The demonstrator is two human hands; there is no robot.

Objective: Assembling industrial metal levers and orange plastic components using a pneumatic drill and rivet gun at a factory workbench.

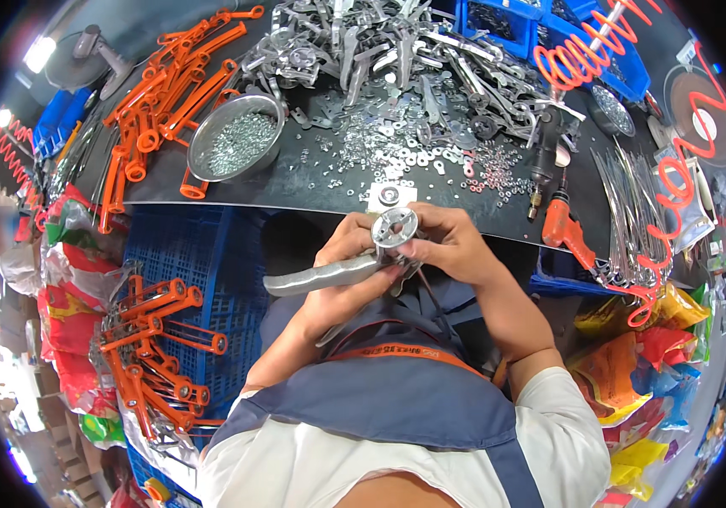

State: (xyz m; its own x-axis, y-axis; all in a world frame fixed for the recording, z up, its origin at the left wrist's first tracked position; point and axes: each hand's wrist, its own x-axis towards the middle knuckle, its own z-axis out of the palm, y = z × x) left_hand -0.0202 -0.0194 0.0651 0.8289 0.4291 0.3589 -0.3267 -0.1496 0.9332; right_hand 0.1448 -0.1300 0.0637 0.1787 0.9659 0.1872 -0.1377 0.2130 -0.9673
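Close to the bench's front edge, I hold a grey metal handle assembly [329, 275] in front of my apron. My left hand [339, 284] is wrapped round its body, and the long lever sticks out to the left past my fingers. At its top sits a round grey end plate [395, 227] with openings in its face. My right hand [452, 241] pinches this plate by its right rim, thumb in front. Just beyond my fingers, a small fixture with a dark round centre [389, 196] stands at the bench edge. The assembly's underside is hidden by my hands.
On the dark bench [312, 186] lie a metal bowl of small parts [238, 140], orange frames [181, 85], heaped metal handles [354, 42] and scattered washers [414, 152]. An orange-handled power driver [565, 224] and thin rods [634, 203] lie right. A blue crate [181, 245] holds finished-looking orange frames [155, 356] at left.
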